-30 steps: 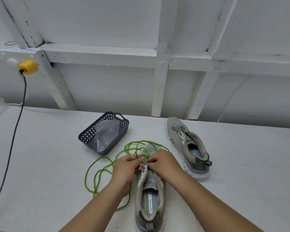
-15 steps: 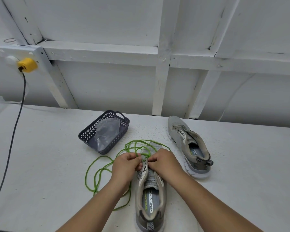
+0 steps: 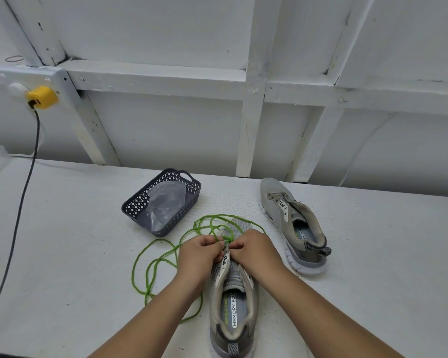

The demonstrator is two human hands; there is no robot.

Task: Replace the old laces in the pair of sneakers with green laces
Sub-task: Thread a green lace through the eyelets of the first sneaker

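Note:
A grey sneaker (image 3: 234, 303) lies in front of me, toe pointing away, with no lace in its upper eyelets. My left hand (image 3: 199, 257) and my right hand (image 3: 256, 250) meet over its forefoot. Both pinch the green lace (image 3: 150, 267) near the lowest eyelets; the exact fingertip contact is hidden. The lace trails in loose loops over the toe and onto the table at the left. The second grey sneaker (image 3: 292, 226) lies unlaced to the right, apart from both hands.
A dark perforated basket (image 3: 140, 202) holding a clear plastic bag (image 3: 166, 202) sits behind the lace loops. A black cable (image 3: 18, 213) runs down from a yellow plug (image 3: 40, 97) on the left wall. A white framed wall closes the table's far edge.
Both hands stay at the sneaker's forefoot with small finger movements on the lace. The lace loops have barely shifted. The view has dipped slightly.

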